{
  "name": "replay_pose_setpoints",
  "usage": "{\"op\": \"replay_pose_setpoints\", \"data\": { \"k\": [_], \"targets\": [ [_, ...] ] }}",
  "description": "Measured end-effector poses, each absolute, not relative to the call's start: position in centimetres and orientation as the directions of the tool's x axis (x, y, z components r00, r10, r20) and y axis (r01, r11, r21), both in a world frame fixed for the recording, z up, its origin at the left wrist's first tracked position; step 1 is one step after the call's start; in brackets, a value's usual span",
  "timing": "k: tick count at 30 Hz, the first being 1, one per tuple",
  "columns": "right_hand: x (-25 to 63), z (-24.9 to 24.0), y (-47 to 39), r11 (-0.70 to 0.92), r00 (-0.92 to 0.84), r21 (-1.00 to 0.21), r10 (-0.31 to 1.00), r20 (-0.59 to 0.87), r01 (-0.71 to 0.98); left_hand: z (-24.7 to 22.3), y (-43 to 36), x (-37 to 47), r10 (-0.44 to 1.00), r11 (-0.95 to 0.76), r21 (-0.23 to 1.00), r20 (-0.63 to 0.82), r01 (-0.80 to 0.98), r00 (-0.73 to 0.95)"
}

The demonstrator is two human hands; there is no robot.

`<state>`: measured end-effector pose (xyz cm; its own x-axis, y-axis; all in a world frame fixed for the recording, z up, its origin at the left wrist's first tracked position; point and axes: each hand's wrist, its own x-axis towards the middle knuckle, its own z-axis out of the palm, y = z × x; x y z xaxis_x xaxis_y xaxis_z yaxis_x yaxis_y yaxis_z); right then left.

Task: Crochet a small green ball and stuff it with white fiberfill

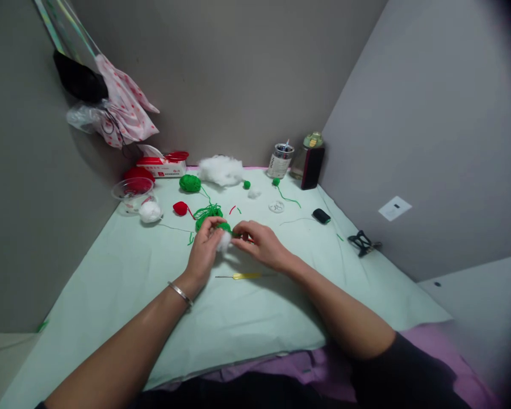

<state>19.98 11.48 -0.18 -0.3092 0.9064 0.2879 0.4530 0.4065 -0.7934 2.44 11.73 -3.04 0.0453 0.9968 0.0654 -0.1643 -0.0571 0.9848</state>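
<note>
In the middle of the table, my left hand (206,241) is closed around a small green crocheted piece (224,226). A tuft of white stuffing (225,243) sticks out below the piece, by my left thumb. My right hand (258,241) is just right of it, fingers pinched together near the piece's edge. Something with a bit of red shows under those fingers, too covered to name. Behind my left hand lies a loose tangle of green yarn (208,215). A crochet hook with a yellow handle (246,276) lies flat in front of both hands.
Farther back are a green yarn ball (189,183), a red yarn ball (180,208), a white yarn ball (150,212) and a pile of stuffing (221,170). A pen tin (280,161), a bottle and an upright phone (313,168) stand by the wall. A black claw clip (363,243) lies right.
</note>
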Motion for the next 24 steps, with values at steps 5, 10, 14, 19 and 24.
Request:
{"op": "replay_pose_setpoints", "data": {
  "k": [5,10,14,19,24],
  "targets": [
    [19.5,-0.6,11.4,0.385,-0.309,-0.787,0.915,0.259,0.481,-2.7,11.5,2.7,0.996,-0.035,0.983,0.049,-0.181,0.072],
    [20.0,0.0,11.4,0.347,-0.337,-0.831,0.918,0.207,0.435,-2.5,11.2,2.8,0.992,0.026,0.979,0.001,-0.201,0.130],
    [20.2,0.2,11.4,0.337,-0.377,-0.857,0.907,0.186,0.389,-2.4,11.1,2.7,0.990,0.043,0.979,-0.014,-0.199,0.144],
    [19.9,-0.1,11.3,0.283,-0.246,-0.854,0.951,0.189,0.437,-2.1,10.7,2.8,0.984,0.028,0.985,0.003,-0.172,0.177],
    [20.5,0.2,11.6,0.247,-0.216,-0.843,0.963,0.160,0.477,-1.5,10.6,2.8,0.965,0.028,0.985,0.018,-0.168,0.262]
  ]
}}
